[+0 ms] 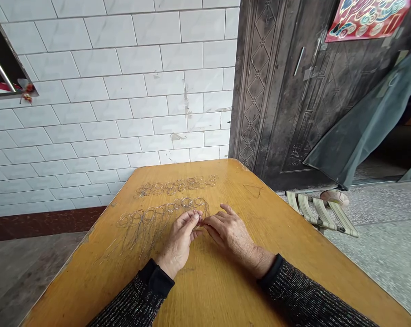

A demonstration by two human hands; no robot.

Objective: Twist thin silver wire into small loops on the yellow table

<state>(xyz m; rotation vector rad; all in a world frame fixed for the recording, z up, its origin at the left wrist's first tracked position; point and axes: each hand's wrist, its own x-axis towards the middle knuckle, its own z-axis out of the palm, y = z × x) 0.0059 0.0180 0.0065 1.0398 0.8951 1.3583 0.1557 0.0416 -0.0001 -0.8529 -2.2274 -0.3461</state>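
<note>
My left hand [180, 238] is closed in a pinch on a thin wire loop [199, 219], held just above the table. Close against it, my right hand [227, 230] has its thumb and fingertips pressed together at the loop's right side, where the fine wire is partly hidden by the fingers. Beyond and left of my hands lies a row of coiled thin wires [151, 213], their long loose tails trailing toward the near left. Farther back is a second row of small wire coils [174, 185].
The yellow wooden table [212, 290] reaches a white tiled wall [123, 91]. A thin bent wire [253, 190] lies at the far right. Right of the table are a dark carved door [280, 91], a grey-green curtain [365, 109] and a low strap stool [323, 211].
</note>
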